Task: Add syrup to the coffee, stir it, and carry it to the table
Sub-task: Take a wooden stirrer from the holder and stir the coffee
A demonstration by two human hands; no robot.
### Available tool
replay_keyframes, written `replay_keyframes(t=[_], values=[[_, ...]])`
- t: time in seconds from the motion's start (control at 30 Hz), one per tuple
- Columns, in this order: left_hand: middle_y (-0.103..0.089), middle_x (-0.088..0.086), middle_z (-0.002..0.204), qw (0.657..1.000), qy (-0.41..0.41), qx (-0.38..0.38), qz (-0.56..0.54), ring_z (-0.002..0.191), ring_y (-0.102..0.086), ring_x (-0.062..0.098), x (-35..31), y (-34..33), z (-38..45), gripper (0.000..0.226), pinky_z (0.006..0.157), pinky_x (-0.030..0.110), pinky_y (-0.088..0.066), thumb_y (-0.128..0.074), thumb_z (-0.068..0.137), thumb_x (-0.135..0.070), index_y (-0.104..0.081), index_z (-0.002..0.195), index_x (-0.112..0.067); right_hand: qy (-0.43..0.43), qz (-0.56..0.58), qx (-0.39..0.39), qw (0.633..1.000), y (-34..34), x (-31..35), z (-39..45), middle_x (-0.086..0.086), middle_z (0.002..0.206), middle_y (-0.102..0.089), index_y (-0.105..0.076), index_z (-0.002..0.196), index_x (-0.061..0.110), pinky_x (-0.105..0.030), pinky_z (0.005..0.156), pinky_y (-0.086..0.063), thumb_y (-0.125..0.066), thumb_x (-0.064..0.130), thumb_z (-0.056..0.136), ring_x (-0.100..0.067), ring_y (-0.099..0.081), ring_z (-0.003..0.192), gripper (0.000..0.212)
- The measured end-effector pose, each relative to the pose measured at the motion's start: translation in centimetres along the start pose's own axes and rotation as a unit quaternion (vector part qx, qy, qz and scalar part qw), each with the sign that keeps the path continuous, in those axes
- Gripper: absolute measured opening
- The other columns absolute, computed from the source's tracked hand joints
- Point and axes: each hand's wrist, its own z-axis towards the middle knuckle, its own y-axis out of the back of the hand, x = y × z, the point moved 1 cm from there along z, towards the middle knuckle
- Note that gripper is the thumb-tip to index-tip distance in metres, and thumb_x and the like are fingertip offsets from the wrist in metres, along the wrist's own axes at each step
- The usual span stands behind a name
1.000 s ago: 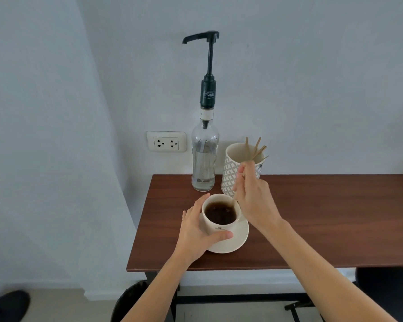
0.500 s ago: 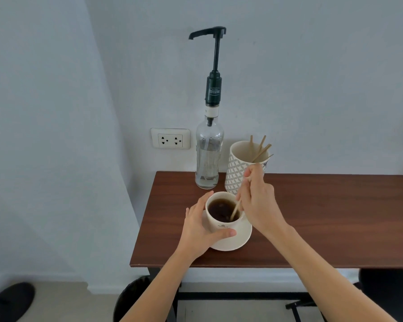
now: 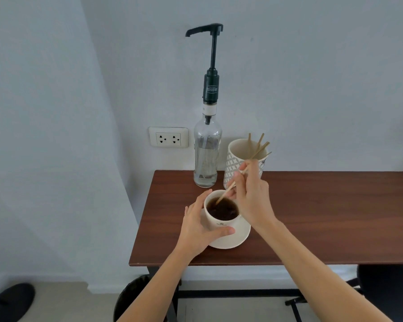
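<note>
Partly hidden cup (image 3: 219,223) gripped by left hand (image 3: 199,231), right hand (image 3: 251,201) pinching stirrer (image 3: 226,192), tip submerged

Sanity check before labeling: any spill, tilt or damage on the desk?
Nothing stands out. Cup sits upright on its saucer, left hand steadying it, right hand holding the stir stick in the coffee. No spill visible.

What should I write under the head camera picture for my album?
Right hand stirs coffee cup with a wooden stick while left hand steadies it on its saucer.
</note>
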Motion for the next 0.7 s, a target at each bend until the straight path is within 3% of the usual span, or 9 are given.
replay_keyframes(t=[0.07, 0.13, 0.27, 0.37, 0.43, 0.57, 0.7], values=[[-0.052, -0.036, 0.129, 1.0, 0.001, 0.003, 0.004, 0.123, -0.04, -0.019, 0.0, 0.0, 0.0, 0.088, 0.118, 0.058, -0.026, -0.086, 0.054, -0.058, -0.031, 0.121, -0.073, 0.01, -0.052, -0.003, 0.999, 0.6, -0.9, 0.3, -0.016, 0.067, -0.063, -0.037, 0.107, 0.016, -0.041, 0.054, -0.057, -0.037, 0.01, 0.105, -0.027, -0.061, 0.052, 0.007], [-0.051, -0.035, 0.131, 1.0, 0.008, 0.003, 0.007, 0.124, -0.04, -0.016, 0.0, -0.1, 0.0, 0.089, 0.118, 0.058, -0.026, -0.087, 0.054, -0.059, -0.03, 0.121, -0.074, -0.001, -0.084, 0.009, 0.996, 1.3, -1.3, 0.0, -0.016, 0.063, -0.061, -0.036, 0.108, 0.018, -0.048, 0.049, -0.054, -0.036, 0.01, 0.104, -0.029, -0.059, 0.048, 0.009], [-0.054, -0.034, 0.131, 1.0, 0.008, 0.002, -0.003, 0.129, -0.044, -0.008, 0.3, -0.1, 0.1, 0.09, 0.117, 0.059, -0.026, -0.087, 0.054, -0.059, -0.035, 0.127, -0.065, -0.026, 0.005, 0.025, 0.999, 0.2, -0.1, -0.3, -0.017, 0.07, -0.069, -0.035, 0.099, 0.018, -0.023, 0.052, -0.056, -0.038, 0.007, 0.105, -0.021, -0.067, 0.052, 0.013], [-0.049, -0.044, 0.126, 1.0, 0.007, 0.007, 0.001, 0.123, -0.036, -0.024, 0.3, -0.1, 0.1, 0.089, 0.117, 0.059, -0.026, -0.087, 0.055, -0.058, -0.032, 0.123, -0.071, -0.007, -0.025, 0.003, 1.0, 0.2, -0.7, 0.3, -0.014, 0.07, -0.065, -0.035, 0.1, 0.019, -0.04, 0.058, -0.058, -0.036, 0.01, 0.105, -0.027, -0.065, 0.056, 0.01], [-0.048, -0.044, 0.126, 1.0, 0.009, 0.008, 0.003, 0.12, -0.032, -0.029, 0.2, -0.1, 0.0, 0.089, 0.118, 0.059, -0.026, -0.087, 0.055, -0.059, -0.03, 0.122, -0.073, -0.021, -0.048, 0.012, 0.999, 0.9, -1.1, 0.2, -0.019, 0.067, -0.062, -0.034, 0.103, 0.019, -0.049, 0.053, -0.056, -0.036, 0.009, 0.105, -0.034, -0.061, 0.052, 0.01], [-0.05, -0.041, 0.128, 1.0, 0.007, 0.007, 0.004, 0.123, -0.039, -0.02, 0.3, -0.1, 0.0, 0.09, 0.117, 0.057, -0.028, -0.088, 0.054, -0.058, -0.031, 0.121, -0.074, -0.043, 0.01, 0.029, 0.999, 0.8, -0.5, -0.1, -0.017, 0.072, -0.069, -0.035, 0.099, 0.018, -0.033, 0.054, -0.061, -0.038, 0.007, 0.105, -0.025, -0.069, 0.055, 0.013], [-0.046, -0.045, 0.128, 1.0, 0.006, 0.008, -0.003, 0.122, -0.037, -0.023, 0.2, 0.0, 0.0, 0.089, 0.117, 0.058, -0.029, -0.088, 0.054, -0.057, -0.031, 0.12, -0.076, -0.032, -0.008, 0.011, 0.999, 1.2, -0.9, 0.7, -0.016, 0.071, -0.066, -0.034, 0.1, 0.018, -0.041, 0.055, -0.06, -0.036, 0.007, 0.105, -0.028, -0.067, 0.054, 0.012]])
